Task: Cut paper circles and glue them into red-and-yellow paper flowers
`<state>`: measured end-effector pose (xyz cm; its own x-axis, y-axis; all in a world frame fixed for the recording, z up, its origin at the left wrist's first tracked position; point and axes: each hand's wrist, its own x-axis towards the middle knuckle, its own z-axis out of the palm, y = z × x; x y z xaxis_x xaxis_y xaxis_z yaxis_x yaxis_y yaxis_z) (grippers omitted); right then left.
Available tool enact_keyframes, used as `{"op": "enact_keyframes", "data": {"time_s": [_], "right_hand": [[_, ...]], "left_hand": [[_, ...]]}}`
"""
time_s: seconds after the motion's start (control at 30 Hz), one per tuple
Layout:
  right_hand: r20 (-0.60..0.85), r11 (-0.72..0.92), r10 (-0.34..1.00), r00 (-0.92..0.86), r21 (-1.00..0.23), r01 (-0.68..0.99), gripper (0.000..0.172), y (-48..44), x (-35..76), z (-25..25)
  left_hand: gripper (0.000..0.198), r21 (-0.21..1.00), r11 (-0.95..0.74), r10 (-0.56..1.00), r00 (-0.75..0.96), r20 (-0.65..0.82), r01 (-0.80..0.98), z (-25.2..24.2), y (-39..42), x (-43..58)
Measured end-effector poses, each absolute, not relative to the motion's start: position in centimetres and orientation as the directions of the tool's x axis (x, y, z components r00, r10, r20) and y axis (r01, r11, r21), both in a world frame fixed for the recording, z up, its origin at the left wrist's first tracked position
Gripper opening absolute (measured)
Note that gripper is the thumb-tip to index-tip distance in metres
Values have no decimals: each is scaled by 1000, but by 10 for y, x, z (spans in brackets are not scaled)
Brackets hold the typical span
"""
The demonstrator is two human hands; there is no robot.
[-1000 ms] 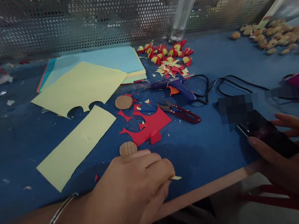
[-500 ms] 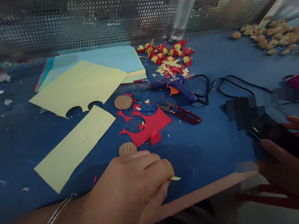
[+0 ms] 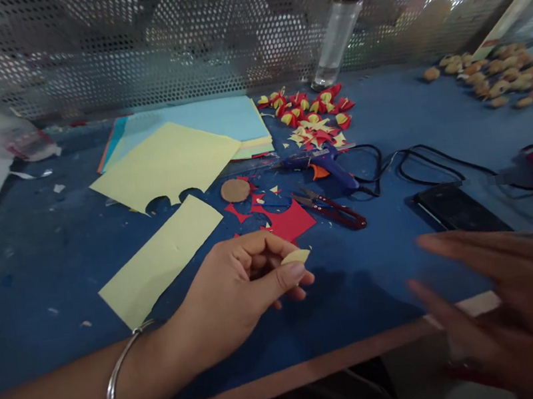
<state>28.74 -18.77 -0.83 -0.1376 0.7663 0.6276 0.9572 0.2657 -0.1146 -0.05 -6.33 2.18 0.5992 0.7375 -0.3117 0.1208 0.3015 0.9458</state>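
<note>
My left hand is raised a little above the blue table, pinching a small yellow paper piece between thumb and fingers. A metal bangle sits on that wrist. My right hand hovers over the table's front edge at the right, fingers spread and blurred, holding nothing. A black phone lies flat on the table just beyond it. Red cut paper and a cardboard disc lie behind my left hand.
Yellow paper strip, yellow sheet and blue sheets lie at centre left. Red scissors, a blue glue gun with black cable, red-yellow paper shapes, a clear bottle and tan pieces lie further back. A perforated metal wall stands behind.
My left hand lifted off the table and turned, now showing the yellow piece in its pinch. My right hand let go of the phone, which lies on the table, and drew back toward me.
</note>
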Motion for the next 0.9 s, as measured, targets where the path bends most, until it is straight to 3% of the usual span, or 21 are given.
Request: {"op": "enact_keyframes", "data": {"time_s": [0.07, 0.2, 0.5, 0.7, 0.9], "right_hand": [[643, 491, 701, -308, -122, 863, 40, -169, 242, 3], [657, 622, 623, -424, -88, 778, 37, -144, 204, 3], [652, 643, 634, -417, -143, 753, 17, -128, 201, 4], [659, 630, 632, -408, -130, 765, 16, -123, 197, 6], [642, 644, 642, -419, -154, 750, 16, -125, 198, 4]], "left_hand": [[20, 931, 353, 733, 592, -335, 90, 20, -64, -1], [18, 924, 382, 759, 574, -307, -11, 17, -67, 0], [19, 890, 447, 730, 611, -306, -87, 19, -68, 2], [23, 841, 531, 702, 609, -369, -102, 19, -69, 2], [20, 868, 496, 698, 608, -379, -28, 22, -69, 2]]}}
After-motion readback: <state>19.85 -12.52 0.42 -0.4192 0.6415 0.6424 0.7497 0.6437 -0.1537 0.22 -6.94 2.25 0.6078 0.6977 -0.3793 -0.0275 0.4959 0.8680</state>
